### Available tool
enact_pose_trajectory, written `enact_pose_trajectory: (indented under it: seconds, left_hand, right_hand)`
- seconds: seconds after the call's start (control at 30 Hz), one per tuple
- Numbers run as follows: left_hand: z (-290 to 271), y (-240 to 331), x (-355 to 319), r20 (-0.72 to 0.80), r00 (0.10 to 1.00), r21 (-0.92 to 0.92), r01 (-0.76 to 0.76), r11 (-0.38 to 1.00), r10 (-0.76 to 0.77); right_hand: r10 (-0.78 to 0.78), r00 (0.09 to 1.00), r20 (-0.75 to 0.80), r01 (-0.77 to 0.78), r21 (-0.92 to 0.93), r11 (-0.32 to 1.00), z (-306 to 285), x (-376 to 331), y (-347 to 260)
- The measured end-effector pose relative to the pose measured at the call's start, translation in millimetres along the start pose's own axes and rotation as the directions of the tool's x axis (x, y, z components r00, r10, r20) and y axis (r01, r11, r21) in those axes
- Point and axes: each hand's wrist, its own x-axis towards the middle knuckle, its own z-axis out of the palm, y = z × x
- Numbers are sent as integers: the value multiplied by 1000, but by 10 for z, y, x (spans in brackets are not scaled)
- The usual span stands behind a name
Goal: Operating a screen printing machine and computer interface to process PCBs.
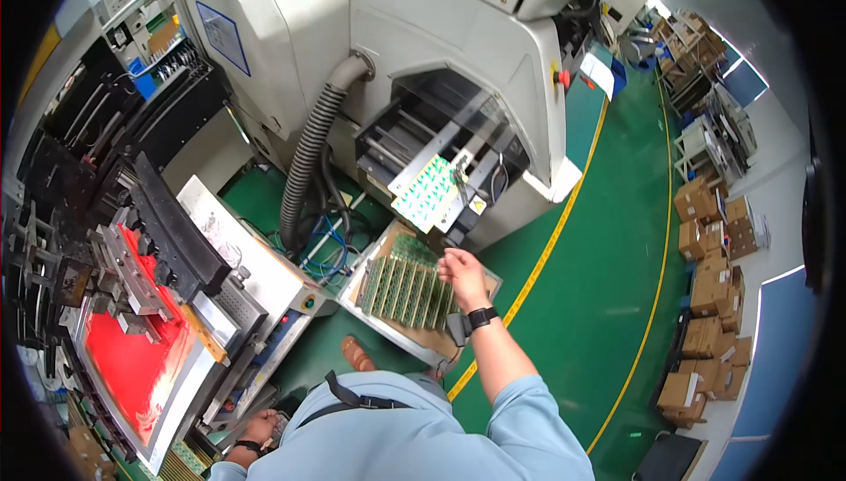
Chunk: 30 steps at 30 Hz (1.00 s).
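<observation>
My right hand [463,276] reaches forward with its fingers curled together; what they hold, if anything, is hidden. Just left of it, rows of green circuit boards [404,294] stand on edge on a brown board. Above that hand, a green and white circuit board panel [428,193] lies at the mouth of the white machine [441,5], apart from my fingers. My left hand [262,426] hangs low at my left side, closed beside the printing bench. Its grip is partly hidden, and I cannot make out what is in it.
At left is a printer with a red-coated screen [132,366] and a black squeegee assembly [176,225]. A ribbed grey hose [308,146] runs down from the machine. Yellow lines mark the green floor [599,261]. Cardboard boxes [705,331] line the right wall.
</observation>
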Motion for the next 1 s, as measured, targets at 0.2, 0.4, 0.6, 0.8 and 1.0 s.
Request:
enact_pose_trajectory:
  seconds: [0.2,0.4,0.6,0.8,1.0]
  left_hand:
    - [179,368,-163,8,1000,48,6,999,-6]
    - [171,212,-49,34,999,-37,13,999,-11]
    - [127,108,-43,24,998,15,-52,999,52]
    - [61,-67,-80,-21,999,-28,-46,999,46]
    - [25,-139,-145,-63,997,72,-38,997,43]
  right_hand:
    - [-342,934,-107,132,-785,605,-1546,-316,652]
    - [-22,963,-269,-224,-842,490,-2139,-678,1440]
    - [22,966,-258,-231,-820,524,-1942,-623,1873]
    - [61,951,-304,-300,-857,419,-1641,-534,1676]
    - [86,946,-314,-324,-887,328,-1532,-506,1565]
